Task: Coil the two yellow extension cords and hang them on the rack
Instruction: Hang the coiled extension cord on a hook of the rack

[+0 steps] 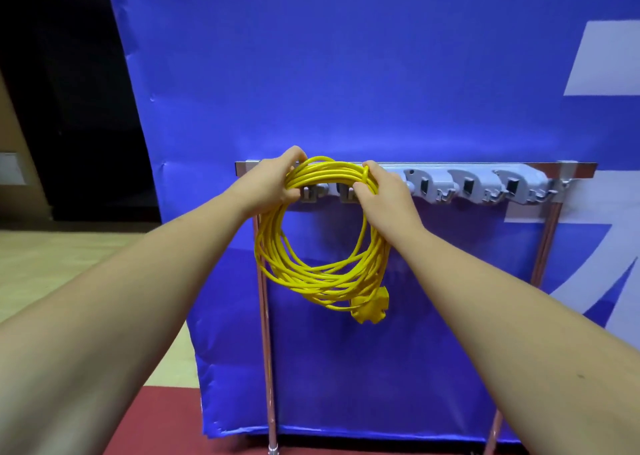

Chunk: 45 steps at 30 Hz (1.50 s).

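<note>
Yellow cord coil (322,286) | top gripped by left hand (273,181), right hand (384,195) | against rack (467,184), hooking unclear

the coiled yellow cord (317,246) covers the rack's (478,184) left hooks; three grey holders (464,186) rightward hang bare and reachable.

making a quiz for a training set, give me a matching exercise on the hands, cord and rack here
1 left hand
2 right hand
3 yellow connector
4 rack's three right hooks

a hangs at the bottom of the yellow cord coil
b hold nothing
c grips the coil's top left
d grips the coil's top right

Pairs: 1-c, 2-d, 3-a, 4-b
</note>
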Tool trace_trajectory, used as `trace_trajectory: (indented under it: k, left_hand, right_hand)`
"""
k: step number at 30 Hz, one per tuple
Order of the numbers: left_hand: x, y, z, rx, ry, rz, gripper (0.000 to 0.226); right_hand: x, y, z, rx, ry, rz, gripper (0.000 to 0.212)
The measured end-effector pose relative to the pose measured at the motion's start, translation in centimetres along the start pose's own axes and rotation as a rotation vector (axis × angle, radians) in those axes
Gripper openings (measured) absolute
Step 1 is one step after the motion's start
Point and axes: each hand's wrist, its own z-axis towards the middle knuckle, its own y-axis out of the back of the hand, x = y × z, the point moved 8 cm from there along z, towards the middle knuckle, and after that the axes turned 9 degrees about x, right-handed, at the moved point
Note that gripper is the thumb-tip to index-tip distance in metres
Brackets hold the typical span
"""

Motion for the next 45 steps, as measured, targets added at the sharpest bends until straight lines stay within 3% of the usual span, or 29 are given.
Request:
trace_trajectory:
  k: [3, 6, 13, 16, 19, 23, 25, 29, 32, 37, 42, 45]
  left_hand:
    - [0.1, -0.4, -0.4, -0.065, -0.050, 0.025, 0.039]
    - [0.7, -0.4, -0.7, -0.080, -0.066, -0.046, 0.043]
    - [1.3, -1.7, -1.0, 0.054, -0.076, -0.003, 0.059]
    - [1.2, -1.1, -0.8, -0.012, -0.064, -0.023, 0.049]
    - [1.7, -0.6, -0.9, -0.124, -0.011, -0.263, 0.045]
    - [2.2, -2.1, -1.8, -0.155, -0.012, -0.680, 0.039]
    - [2.2, -2.4, -2.0, -0.167, -0.024, -0.739, 0.033]
    - [1.8, -2.2, -2.2, -0.238, 0.011, -0.818, 0.032]
    - [1.8, -2.4, -2.7, -0.285, 0.036, -0.897, 0.024]
    - [2.3, -1.8, -2.9, -0.331, 0.055, -0.738, 0.009]
    - [2.4, -1.1, -2.9, -0.478, 0.131, -0.617, 0.008]
    - [1.9, -1.9, -3.3, -0.491, 0.118, -0.528, 0.004]
  right_hand:
    - [-0.5, -0.3, -0.6, 0.002, -0.006, 0.039, 0.047]
    - [-0.2, -0.4, -1.6, -0.008, 0.047, -0.100, 0.044]
    - [0.7, -0.4, -3.1, -0.052, 0.077, -0.311, 0.045]
    - [1.1, -0.5, -3.1, -0.075, 0.082, -0.450, 0.045]
    - [1.5, 0.1, -3.2, -0.133, 0.046, -0.492, 0.043]
    - [1.2, 0.6, -3.7, -0.180, -0.022, -0.231, 0.038]
    - [1.2, 0.8, -4.0, -0.225, -0.034, -0.162, 0.033]
    - [1.9, 1.0, -4.3, -0.316, 0.011, -0.288, 0.021]
    - [1.9, 0.7, -4.5, -0.343, 0.046, -0.253, 0.017]
    - [2.6, 1.4, -4.2, -0.419, 0.118, -0.338, 0.010]
    - [2.3, 1.7, -3.0, -0.340, 0.012, -0.387, 0.017]
    - [2.3, 1.4, -3.6, -0.343, 0.103, -0.370, 0.013]
